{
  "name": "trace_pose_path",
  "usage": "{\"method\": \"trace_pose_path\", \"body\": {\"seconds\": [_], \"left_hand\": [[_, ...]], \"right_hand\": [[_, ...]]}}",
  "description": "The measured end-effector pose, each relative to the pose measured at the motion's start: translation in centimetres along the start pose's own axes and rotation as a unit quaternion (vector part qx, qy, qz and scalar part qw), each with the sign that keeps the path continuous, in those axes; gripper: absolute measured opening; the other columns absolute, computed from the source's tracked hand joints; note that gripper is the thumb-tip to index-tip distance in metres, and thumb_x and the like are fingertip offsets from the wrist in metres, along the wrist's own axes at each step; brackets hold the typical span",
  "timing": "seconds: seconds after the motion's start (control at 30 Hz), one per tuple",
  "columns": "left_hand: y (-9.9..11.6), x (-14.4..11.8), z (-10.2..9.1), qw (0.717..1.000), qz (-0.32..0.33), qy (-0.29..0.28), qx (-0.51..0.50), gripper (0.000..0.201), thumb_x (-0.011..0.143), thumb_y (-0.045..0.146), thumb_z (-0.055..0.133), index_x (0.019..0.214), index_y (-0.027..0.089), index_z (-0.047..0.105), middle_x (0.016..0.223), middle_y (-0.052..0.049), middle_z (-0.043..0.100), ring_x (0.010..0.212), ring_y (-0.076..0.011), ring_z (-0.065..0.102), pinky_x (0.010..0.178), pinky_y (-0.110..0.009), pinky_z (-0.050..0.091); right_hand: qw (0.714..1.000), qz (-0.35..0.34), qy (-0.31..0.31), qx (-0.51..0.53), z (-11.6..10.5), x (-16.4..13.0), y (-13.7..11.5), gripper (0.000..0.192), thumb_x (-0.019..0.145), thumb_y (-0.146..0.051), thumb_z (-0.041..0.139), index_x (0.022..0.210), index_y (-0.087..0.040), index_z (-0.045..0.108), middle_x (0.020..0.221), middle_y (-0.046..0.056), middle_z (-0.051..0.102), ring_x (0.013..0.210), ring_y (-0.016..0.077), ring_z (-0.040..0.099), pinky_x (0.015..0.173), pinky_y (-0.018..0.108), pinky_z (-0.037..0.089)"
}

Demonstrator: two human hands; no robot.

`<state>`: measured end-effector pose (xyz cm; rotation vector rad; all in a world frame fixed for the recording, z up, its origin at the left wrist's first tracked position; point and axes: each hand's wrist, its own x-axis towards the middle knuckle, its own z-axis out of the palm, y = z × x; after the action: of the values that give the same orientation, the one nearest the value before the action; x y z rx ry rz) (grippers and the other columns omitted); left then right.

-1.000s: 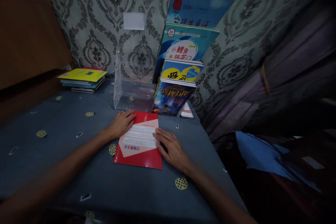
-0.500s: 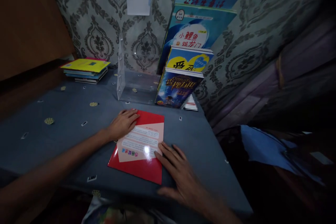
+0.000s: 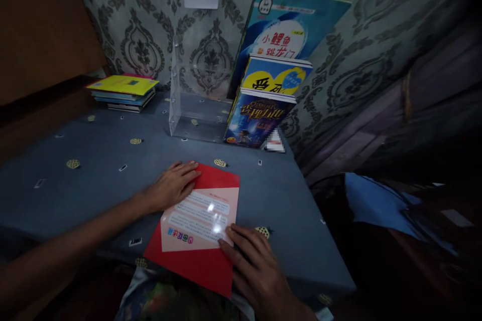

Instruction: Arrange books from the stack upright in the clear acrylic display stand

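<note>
While flat and open, both hands, left (image 3: 171,186) and right (image 3: 256,271), on the red booklet (image 3: 199,230).

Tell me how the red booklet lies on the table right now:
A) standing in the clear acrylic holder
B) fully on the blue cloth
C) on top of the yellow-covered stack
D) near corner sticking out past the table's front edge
D: the red booklet lies flat under the left hand and right hand, and its near corner juts out past the front edge of the table.
</note>
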<state>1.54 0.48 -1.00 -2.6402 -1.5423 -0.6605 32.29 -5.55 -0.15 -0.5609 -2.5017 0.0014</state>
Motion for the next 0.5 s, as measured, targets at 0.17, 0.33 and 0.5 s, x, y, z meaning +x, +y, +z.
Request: {"method": "trace_pose_path", "body": {"seconds": [0.17, 0.33, 0.5], "left_hand": [[-0.6, 0.1, -0.9, 0.999, 0.014, -0.013, -0.042, 0.038, 0.100, 0.028, 0.046, 0.133, 0.020, 0.061, 0.145, -0.012, 0.059, 0.136, -0.0248, 0.054, 0.113, -0.047, 0.043], [-2.4, 0.7, -1.8, 0.979, -0.018, -0.035, -0.200, 0.041, 0.103, 0.027, 0.037, 0.137, 0.024, 0.059, 0.141, -0.007, 0.063, 0.133, -0.0200, 0.057, 0.111, -0.041, 0.047], [-3.6, 0.8, -2.3, 0.944, -0.045, -0.033, -0.326, 0.041, 0.095, 0.041, 0.056, 0.131, 0.026, 0.065, 0.140, -0.009, 0.064, 0.137, -0.0264, 0.054, 0.115, -0.045, 0.041]], "right_hand": [[0.995, -0.040, 0.061, 0.074, -0.1, 1.5, 0.5, 0.025, 0.099, -0.016, 0.053, 0.118, -0.013, 0.069, 0.105, 0.012, 0.079, 0.111, 0.0223, 0.071, 0.090, 0.034, 0.063], [0.988, -0.057, 0.076, 0.118, -1.9, 4.0, 1.8, 0.030, 0.100, -0.021, 0.056, 0.128, -0.015, 0.065, 0.106, 0.012, 0.079, 0.107, 0.0203, 0.074, 0.090, 0.031, 0.063], [0.977, 0.045, 0.108, 0.176, -4.5, 6.0, 3.2, 0.037, 0.100, -0.019, 0.052, 0.134, -0.027, 0.065, 0.112, 0.007, 0.079, 0.100, 0.0227, 0.077, 0.084, 0.035, 0.066]]}}
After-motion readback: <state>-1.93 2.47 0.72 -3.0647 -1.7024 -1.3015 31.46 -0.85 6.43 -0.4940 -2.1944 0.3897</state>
